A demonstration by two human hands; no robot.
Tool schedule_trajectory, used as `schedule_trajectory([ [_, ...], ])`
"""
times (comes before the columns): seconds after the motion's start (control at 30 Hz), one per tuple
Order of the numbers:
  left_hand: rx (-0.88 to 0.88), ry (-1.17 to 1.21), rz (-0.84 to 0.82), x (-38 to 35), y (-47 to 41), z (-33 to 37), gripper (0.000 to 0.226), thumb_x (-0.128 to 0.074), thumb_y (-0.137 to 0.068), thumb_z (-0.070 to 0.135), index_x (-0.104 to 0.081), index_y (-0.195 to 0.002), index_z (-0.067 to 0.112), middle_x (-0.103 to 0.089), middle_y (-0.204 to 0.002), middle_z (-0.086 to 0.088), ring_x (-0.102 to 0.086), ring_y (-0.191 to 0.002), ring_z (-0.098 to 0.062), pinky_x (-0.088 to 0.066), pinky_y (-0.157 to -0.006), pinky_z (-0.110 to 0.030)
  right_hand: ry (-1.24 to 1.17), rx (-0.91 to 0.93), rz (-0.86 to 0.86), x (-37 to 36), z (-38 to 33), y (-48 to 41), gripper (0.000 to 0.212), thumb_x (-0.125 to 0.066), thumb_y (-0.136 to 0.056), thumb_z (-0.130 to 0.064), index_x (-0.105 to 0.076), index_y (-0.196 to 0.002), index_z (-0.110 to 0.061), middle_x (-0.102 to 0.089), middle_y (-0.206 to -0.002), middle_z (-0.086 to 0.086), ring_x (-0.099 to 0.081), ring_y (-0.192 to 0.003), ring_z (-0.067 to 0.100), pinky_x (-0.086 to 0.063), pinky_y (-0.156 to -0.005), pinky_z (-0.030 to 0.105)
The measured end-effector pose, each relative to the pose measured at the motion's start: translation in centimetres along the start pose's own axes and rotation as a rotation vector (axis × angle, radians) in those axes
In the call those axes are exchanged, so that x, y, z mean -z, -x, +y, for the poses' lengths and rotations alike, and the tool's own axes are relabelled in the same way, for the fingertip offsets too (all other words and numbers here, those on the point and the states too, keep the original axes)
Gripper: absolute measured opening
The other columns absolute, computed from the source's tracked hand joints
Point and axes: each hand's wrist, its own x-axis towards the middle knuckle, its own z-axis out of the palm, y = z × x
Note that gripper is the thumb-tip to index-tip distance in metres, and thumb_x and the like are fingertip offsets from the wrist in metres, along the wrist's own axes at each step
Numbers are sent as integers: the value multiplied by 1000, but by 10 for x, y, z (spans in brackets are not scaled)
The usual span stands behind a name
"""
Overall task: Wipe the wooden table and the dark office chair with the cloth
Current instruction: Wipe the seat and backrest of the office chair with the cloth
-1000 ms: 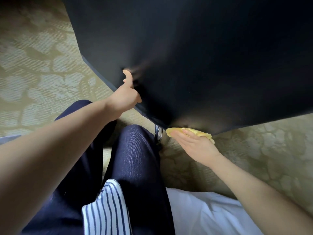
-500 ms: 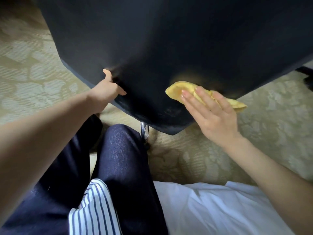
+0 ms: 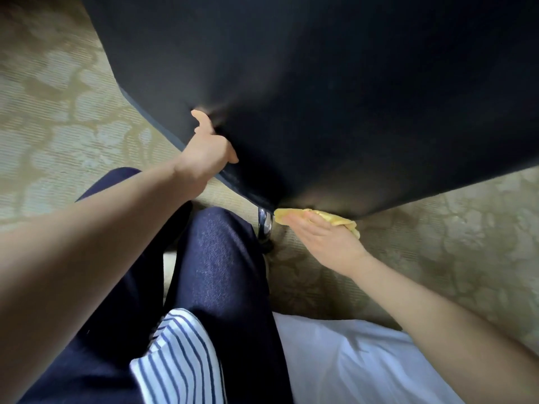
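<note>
Left hand [image 3: 207, 153] clamps chair [image 3: 320, 97] side edge, fingers wrapped round it, thumb up. Right hand [image 3: 323, 237] flat, fingers straight, pressing yellow cloth [image 3: 339, 221] against chair's near corner.

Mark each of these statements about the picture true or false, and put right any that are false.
1. The left hand grips the edge of the dark chair. True.
2. The right hand presses a yellow cloth with straight fingers at the chair's lower edge. True.
3. The cloth lies on the floor, untouched. False: it is under the right hand, up at the chair's edge.
4. The floor is bare wood. False: it is a patterned carpet.
5. A shiny metal leg shows below the chair, beside the cloth. True.
</note>
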Motion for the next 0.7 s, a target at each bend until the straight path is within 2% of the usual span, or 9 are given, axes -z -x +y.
schedule_trajectory([
  [0.1,10,-11,-13,1,-4,-2,101,-51,-82,-5,17,-149,28,-2,-159,1,-24,-138,-17,-30,-112,-39,-134,95,-232,-7,-5,3,55,-30,-100,-8,-11,-151,-3,8,-160,4,0,-147,21,-13,-119,33],
  [0.2,11,-55,-61,6,-5,-3,100,-52,-82,-3,14,-149,28,-12,-158,-2,-33,-133,-19,-36,-106,-33,-108,142,-161,-8,-2,0,52,-30,-95,-11,-32,-147,-7,-10,-160,0,-14,-145,13,-17,-118,29],
  [0.27,20,-42,-125,13,-8,-4,100,-53,-81,-5,11,-150,28,-12,-157,-12,-28,-139,-29,-37,-98,-28,4,176,-158,-1,0,-3,49,-35,-93,-16,-47,-140,-11,-24,-157,0,-20,-144,12,-6,-117,33],
  [0.33,23,-13,-200,24,-8,-5,99,-54,-77,-7,3,-151,28,-14,-156,-15,-23,-140,-33,-33,-104,-31,140,266,-246,3,2,-6,47,-39,-98,-20,-41,-143,-5,-16,-159,9,-6,-147,21,9,-112,41],
  [0.4,21,-11,-287,35,-9,-6,101,-57,-73,-6,-2,-151,28,-18,-157,-6,-20,-143,-24,-25,-114,-33,207,311,-290,10,9,-15,47,-41,-100,-20,-37,-144,-2,-13,-159,12,-1,-147,27,16,-107,44],
  [0.47,-4,-46,-389,46,-7,-5,102,-58,-72,-6,-4,-152,28,-30,-146,14,-26,-136,-9,-29,-109,-23,212,345,-320,22,14,-29,46,-41,-99,-20,-41,-142,-4,-20,-157,11,-6,-146,27,20,-103,45],
  [0.53,-34,-101,-454,62,-6,-6,93,-51,-80,-13,-5,-151,26,-35,-138,18,-32,-131,-5,-30,-101,-16,201,366,-318,35,17,-50,43,-40,-99,-19,-45,-139,-5,-27,-154,10,-12,-145,26,16,-108,42],
  [0.6,-80,-195,-466,72,-5,-4,84,-42,-83,-18,-14,-151,23,-28,-151,8,-26,-139,-6,-25,-104,-15,193,354,-300,43,22,-68,42,-37,-99,-16,-47,-138,-5,-32,-150,9,-17,-143,26,4,-115,39],
  [0.7,-179,-302,-303,108,-10,-9,68,-36,-85,-16,-35,-145,17,-35,-150,3,-30,-138,-8,-22,-96,-6,187,340,-291,58,27,-109,44,-36,-101,-15,-38,-143,-2,-24,-155,11,-12,-145,27,1,-117,39],
])
